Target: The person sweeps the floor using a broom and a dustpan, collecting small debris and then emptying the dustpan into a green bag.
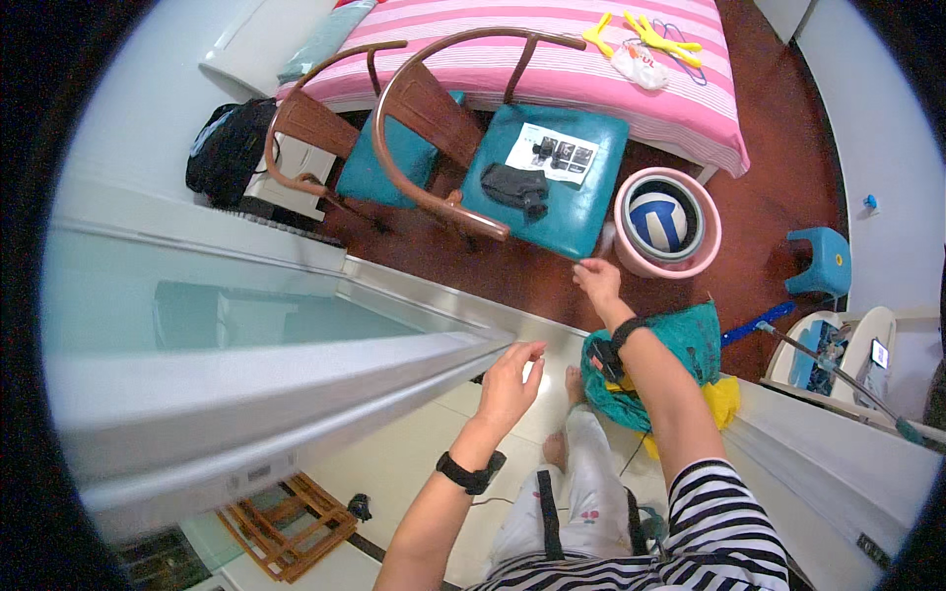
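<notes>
My left hand (510, 382) hovers by the white edge of the sliding glass door (434, 379). Its fingers are stretched out with the thumb apart, and nothing shows in it. My right hand (599, 284) reaches farther forward, just off the front corner of a teal chair seat (552, 231). Its fingertips are drawn together; whether anything small is between them cannot be made out. On that seat lie a black pouch (515, 187) and a printed sheet (576, 163) with small dark items on it. Right of the hand stands a pink bucket (717, 246) with a blue-and-white volleyball (657, 222) inside.
A second wooden chair (394, 167) stands to the left, before a pink-striped bed (434, 15) bearing yellow hangers (655, 37). A green bag (695, 335) lies under my right forearm. Farther right are a blue stool (820, 264) and a mop handle (828, 369). A wooden rack (286, 527) is lower left.
</notes>
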`<control>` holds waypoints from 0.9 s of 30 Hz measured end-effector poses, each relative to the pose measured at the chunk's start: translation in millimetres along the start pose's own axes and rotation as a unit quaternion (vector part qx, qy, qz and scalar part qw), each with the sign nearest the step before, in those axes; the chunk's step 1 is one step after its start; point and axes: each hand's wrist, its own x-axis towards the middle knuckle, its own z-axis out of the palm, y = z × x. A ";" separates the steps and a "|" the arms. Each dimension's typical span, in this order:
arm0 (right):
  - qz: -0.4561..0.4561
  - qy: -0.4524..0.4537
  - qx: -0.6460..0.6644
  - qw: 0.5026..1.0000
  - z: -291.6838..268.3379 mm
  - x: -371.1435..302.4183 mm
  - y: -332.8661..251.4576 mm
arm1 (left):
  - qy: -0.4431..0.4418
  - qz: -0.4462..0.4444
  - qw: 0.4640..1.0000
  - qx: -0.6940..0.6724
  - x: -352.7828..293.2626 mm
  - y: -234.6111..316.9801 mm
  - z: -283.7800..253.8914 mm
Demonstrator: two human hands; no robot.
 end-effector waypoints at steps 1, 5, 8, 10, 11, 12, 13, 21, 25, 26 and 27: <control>-0.029 0.017 -0.014 0.999 6.0 24.1 -1.7 | 0.009 0.002 1.000 -0.004 15.2 -7.0 6.0; -0.151 0.070 -0.165 0.972 41.4 84.7 -15.6 | 0.050 -0.040 0.997 -0.032 56.1 -17.2 8.4; -0.218 0.098 -0.222 0.945 49.7 125.7 -20.9 | 0.046 -0.060 0.997 -0.018 72.9 -22.3 12.4; -0.257 0.083 -0.266 0.926 54.1 144.8 -24.4 | 0.038 -0.071 0.997 -0.002 76.5 -26.5 12.4; -0.250 0.077 -0.264 0.928 59.3 149.6 -26.0 | 0.041 -0.082 0.996 -0.005 75.6 -27.6 12.1; -0.236 0.070 -0.280 0.928 63.7 153.2 -28.4 | 0.044 -0.092 0.995 -0.007 74.5 -29.1 11.5; -0.222 0.065 -0.295 0.927 68.4 153.8 -30.4 | 0.036 -0.105 0.994 -0.003 73.2 -31.7 10.7; -0.314 0.091 -0.280 0.903 58.3 131.3 -16.3 | 0.011 -0.108 0.993 -0.038 73.2 -36.1 16.8; -0.235 0.143 -0.127 0.953 33.4 65.2 6.4 | 0.010 -0.039 0.998 -0.041 75.5 -31.6 20.8; -0.204 0.153 -0.105 0.961 25.3 45.0 12.6 | -0.011 -0.020 0.998 -0.056 76.8 -28.1 22.2; -0.151 0.155 -0.042 0.975 14.2 19.7 28.4 | -0.026 -0.048 0.998 -0.037 71.9 -24.6 25.5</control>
